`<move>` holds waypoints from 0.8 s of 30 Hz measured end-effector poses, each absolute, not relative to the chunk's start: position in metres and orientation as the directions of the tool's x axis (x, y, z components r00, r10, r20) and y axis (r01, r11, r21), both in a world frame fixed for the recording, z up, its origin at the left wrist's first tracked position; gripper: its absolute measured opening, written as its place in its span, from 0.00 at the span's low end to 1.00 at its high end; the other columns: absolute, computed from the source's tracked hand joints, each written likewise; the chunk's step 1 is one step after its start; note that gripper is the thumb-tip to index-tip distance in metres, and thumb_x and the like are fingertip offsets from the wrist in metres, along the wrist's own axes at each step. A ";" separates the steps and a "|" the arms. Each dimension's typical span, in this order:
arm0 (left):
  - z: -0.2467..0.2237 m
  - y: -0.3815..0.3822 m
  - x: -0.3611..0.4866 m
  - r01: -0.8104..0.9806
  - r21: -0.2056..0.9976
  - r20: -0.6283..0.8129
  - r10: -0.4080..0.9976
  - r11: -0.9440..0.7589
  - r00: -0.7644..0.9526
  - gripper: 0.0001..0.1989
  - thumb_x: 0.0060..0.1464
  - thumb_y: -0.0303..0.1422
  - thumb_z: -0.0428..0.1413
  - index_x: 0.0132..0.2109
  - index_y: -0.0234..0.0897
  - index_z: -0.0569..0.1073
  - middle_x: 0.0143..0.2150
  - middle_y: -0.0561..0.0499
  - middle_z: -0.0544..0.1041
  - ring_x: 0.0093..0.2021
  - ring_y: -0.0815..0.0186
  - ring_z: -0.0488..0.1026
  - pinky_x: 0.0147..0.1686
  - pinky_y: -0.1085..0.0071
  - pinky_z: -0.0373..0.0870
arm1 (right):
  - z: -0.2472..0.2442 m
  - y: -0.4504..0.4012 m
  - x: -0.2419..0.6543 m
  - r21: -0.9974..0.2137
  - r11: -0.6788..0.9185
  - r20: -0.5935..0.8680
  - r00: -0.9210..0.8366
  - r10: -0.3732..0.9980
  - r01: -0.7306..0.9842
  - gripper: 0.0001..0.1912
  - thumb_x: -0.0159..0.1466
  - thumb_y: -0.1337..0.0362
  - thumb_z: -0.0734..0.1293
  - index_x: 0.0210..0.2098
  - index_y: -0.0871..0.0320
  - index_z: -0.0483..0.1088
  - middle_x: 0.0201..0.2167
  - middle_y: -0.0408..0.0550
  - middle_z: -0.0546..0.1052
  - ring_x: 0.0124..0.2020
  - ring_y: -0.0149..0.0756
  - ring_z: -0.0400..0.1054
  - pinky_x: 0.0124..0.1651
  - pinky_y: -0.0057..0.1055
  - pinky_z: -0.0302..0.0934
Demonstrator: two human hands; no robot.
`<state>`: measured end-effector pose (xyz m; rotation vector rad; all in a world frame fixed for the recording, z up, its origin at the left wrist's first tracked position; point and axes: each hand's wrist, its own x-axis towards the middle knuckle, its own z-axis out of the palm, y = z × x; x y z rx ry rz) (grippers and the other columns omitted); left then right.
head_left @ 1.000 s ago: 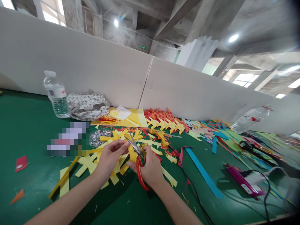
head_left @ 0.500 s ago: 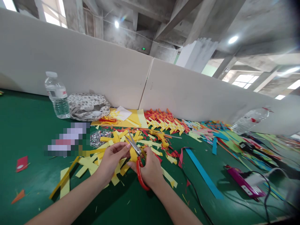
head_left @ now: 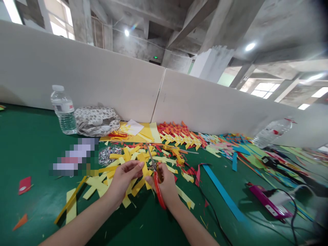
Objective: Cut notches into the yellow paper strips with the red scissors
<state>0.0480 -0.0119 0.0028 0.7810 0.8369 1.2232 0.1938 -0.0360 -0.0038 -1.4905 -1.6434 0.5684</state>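
My right hand (head_left: 165, 181) is closed on the red-handled scissors (head_left: 159, 193), whose blades point away from me, up and slightly left. Left of the blades, my left hand (head_left: 125, 177) pinches a piece of yellow paper (head_left: 144, 167) between thumb and fingers. The exact edges of that piece are hard to separate from the paper behind it. Yellow strips (head_left: 98, 186) lie scattered under and around both hands on the green table (head_left: 84, 235). Just beyond the left hand sits a clear bag of small round pieces (head_left: 109, 155).
A water bottle (head_left: 64, 111) and a patterned cloth (head_left: 96, 119) stand at the back left. Woven paper fish (head_left: 179, 133) lie by the white partition (head_left: 123, 82). A yellow glue gun (head_left: 176, 153), a blue strip (head_left: 222, 191) and a purple power strip (head_left: 269, 201) lie to the right.
The scissors have swung more upright and moved slightly right, away from my left fingers. My right hand has shifted a little right with them. The camera view has tilted slightly.
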 end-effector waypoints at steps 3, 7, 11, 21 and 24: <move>0.000 -0.011 0.048 -0.441 0.882 -0.117 0.984 0.166 0.136 0.09 0.38 0.34 0.62 0.29 0.35 0.74 0.25 0.54 0.73 0.24 0.74 0.68 0.29 0.78 0.68 | -0.006 -0.032 0.194 -0.936 0.200 0.218 0.032 0.975 0.290 0.17 0.47 0.60 0.70 0.28 0.55 0.56 0.23 0.38 0.67 0.23 0.29 0.62 0.27 0.26 0.58; -0.002 -0.010 0.048 -0.434 0.884 -0.132 0.983 0.175 0.127 0.09 0.37 0.35 0.62 0.29 0.35 0.74 0.24 0.54 0.72 0.24 0.74 0.68 0.29 0.78 0.68 | -0.009 -0.030 0.193 -0.991 0.127 0.126 -0.022 0.992 0.048 0.20 0.43 0.65 0.72 0.28 0.56 0.57 0.23 0.37 0.68 0.24 0.28 0.64 0.30 0.26 0.60; -0.002 -0.009 0.047 -0.440 0.878 -0.144 0.981 0.188 0.131 0.10 0.38 0.35 0.62 0.29 0.35 0.74 0.24 0.54 0.73 0.24 0.73 0.69 0.29 0.78 0.68 | -0.010 -0.027 0.192 -0.996 0.091 0.092 -0.018 0.996 -0.012 0.20 0.41 0.68 0.73 0.27 0.56 0.57 0.21 0.35 0.68 0.22 0.26 0.63 0.28 0.24 0.61; -0.001 -0.003 0.043 -0.482 0.835 -0.228 0.964 0.266 0.136 0.12 0.37 0.34 0.62 0.30 0.35 0.71 0.29 0.51 0.74 0.32 0.69 0.72 0.35 0.74 0.69 | -0.003 -0.019 0.197 -0.972 0.139 0.091 0.236 0.967 -0.192 0.19 0.43 0.64 0.73 0.27 0.56 0.58 0.19 0.35 0.69 0.20 0.26 0.64 0.24 0.25 0.63; -0.006 -0.004 0.046 -0.386 0.875 -0.212 0.948 0.293 0.239 0.12 0.36 0.35 0.63 0.29 0.33 0.72 0.28 0.50 0.74 0.30 0.69 0.72 0.33 0.74 0.69 | -0.005 -0.021 0.195 -0.966 0.160 0.123 0.181 0.976 -0.205 0.20 0.42 0.66 0.73 0.27 0.56 0.58 0.20 0.36 0.69 0.22 0.27 0.65 0.27 0.26 0.64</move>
